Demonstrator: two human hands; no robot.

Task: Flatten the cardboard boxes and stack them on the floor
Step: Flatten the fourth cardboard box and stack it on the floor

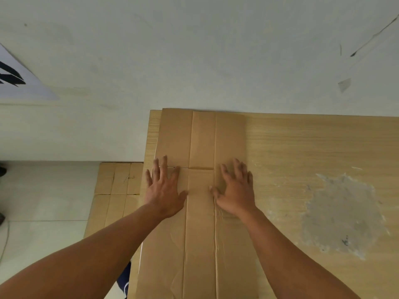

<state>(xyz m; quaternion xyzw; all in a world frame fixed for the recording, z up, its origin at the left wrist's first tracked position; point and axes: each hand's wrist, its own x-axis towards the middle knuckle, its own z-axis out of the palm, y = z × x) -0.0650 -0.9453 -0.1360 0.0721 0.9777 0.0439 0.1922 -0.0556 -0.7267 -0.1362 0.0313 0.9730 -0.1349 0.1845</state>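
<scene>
I note the flattened cardboard box [203,137] lying at the left end of the counter [313,143]. Left grip [165,190] and right grip [236,190] press down on it, fingers straight and spread, clasping nothing, one either side of its centre panel. A second flattened box [116,190] lies on the floor [43,190] below.

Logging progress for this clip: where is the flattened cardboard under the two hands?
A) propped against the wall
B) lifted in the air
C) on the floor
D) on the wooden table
D: the left hand and right hand press flat on the cardboard, which lies on the wooden table; a separate flattened piece lies on the floor to its left.
</scene>
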